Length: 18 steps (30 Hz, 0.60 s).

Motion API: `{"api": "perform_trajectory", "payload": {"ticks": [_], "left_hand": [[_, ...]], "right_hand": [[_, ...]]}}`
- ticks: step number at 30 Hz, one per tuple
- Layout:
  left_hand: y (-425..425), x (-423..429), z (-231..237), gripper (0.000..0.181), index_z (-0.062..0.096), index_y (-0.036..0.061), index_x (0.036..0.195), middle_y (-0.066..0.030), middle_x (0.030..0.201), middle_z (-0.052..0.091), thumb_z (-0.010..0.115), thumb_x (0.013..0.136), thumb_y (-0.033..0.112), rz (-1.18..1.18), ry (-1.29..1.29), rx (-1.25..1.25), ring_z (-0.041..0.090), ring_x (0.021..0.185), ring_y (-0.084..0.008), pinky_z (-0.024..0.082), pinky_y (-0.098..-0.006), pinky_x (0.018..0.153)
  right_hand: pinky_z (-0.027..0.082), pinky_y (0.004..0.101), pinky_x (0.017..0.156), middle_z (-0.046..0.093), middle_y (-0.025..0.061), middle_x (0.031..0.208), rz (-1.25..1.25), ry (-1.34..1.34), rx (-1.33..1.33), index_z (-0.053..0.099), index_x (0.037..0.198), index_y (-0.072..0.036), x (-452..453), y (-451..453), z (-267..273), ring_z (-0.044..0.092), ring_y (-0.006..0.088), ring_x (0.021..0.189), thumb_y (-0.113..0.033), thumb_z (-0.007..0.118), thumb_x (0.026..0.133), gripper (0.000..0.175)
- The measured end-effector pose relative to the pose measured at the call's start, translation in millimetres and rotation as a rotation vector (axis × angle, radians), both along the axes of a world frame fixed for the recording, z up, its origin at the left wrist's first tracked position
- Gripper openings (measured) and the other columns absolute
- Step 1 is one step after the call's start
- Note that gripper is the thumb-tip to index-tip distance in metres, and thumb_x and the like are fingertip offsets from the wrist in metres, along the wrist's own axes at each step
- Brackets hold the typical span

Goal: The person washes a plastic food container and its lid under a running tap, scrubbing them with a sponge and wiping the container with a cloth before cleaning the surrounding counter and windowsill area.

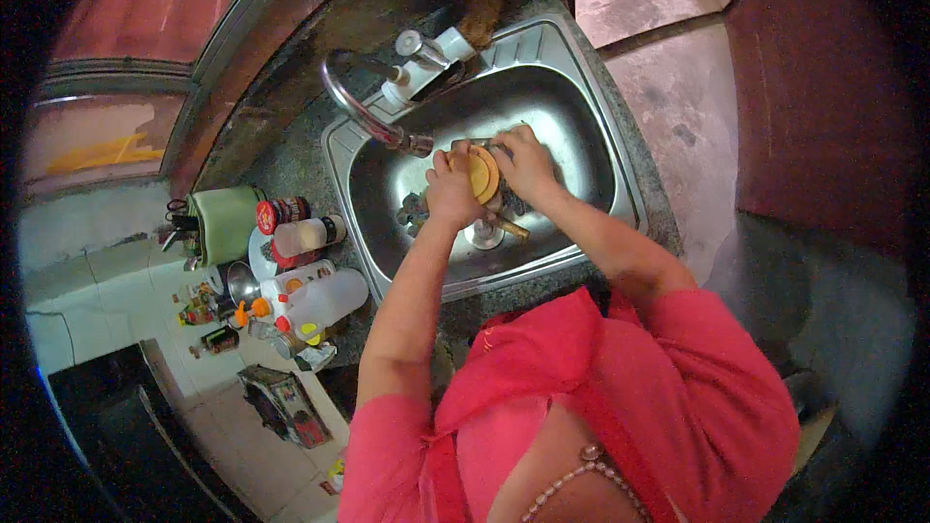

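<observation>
Both my hands are over the stainless steel sink (581, 232). My left hand (452, 192) grips a yellow round disc-shaped object (482, 174), possibly a lid, by its left side. Close to the disc's right edge, my right hand (527, 163) has its fingers bent. Whatever sits under those fingers is hidden. A brown stick-like piece (508, 226) juts out below the disc, beside the drain (483, 236). Dark greenish scraps (412, 212) lie in the basin to the left of my left hand. The curved metal faucet (356, 105) ends just above and left of that hand; no water stream is discernible.
Left of the sink, the counter holds a jar with a red lid (269, 216), a translucent plastic bottle (330, 298), an orange-pump bottle (254, 311) and a green knife holder (225, 225). A black stove (123, 428) lies beyond. Stone counter edging (657, 203) runs along the right.
</observation>
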<state>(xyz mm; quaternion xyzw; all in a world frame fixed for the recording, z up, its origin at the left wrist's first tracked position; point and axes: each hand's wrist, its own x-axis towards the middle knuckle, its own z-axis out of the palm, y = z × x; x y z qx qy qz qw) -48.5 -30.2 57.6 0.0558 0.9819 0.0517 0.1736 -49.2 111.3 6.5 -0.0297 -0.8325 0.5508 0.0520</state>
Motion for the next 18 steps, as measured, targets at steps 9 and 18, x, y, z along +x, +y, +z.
{"api": "perform_trajectory", "payload": {"ticks": [9,18], "left_hand": [[1.2,-5.1,10.7,0.134,0.011,0.0237,0.143,-0.0262,0.137,0.025,0.092,0.036,0.028,-0.003,-0.106,0.046,0.036,0.119,-0.0458,0.033,-0.0484,0.102],[-4.6,8.8,-28.6,0.086,0.041,0.003,0.126,-0.0192,0.123,0.037,0.082,0.057,0.035,0.18,0.327,0.485,0.034,0.115,-0.0366,0.029,-0.0453,0.1]], "right_hand": [[0.047,0.041,0.079,0.053,0.0152,0.1,0.245,-0.168,0.212,0.064,0.098,-0.009,48.0,36.6,-50.6,0.054,0.0337,0.095,-0.019,0.064,0.078,0.022],[0.042,0.0318,0.084,0.054,0.0117,0.097,0.203,0.012,-0.024,0.064,0.095,-0.005,7.5,53.7,21.1,0.053,0.0255,0.095,-0.013,0.067,0.077,0.02]]}}
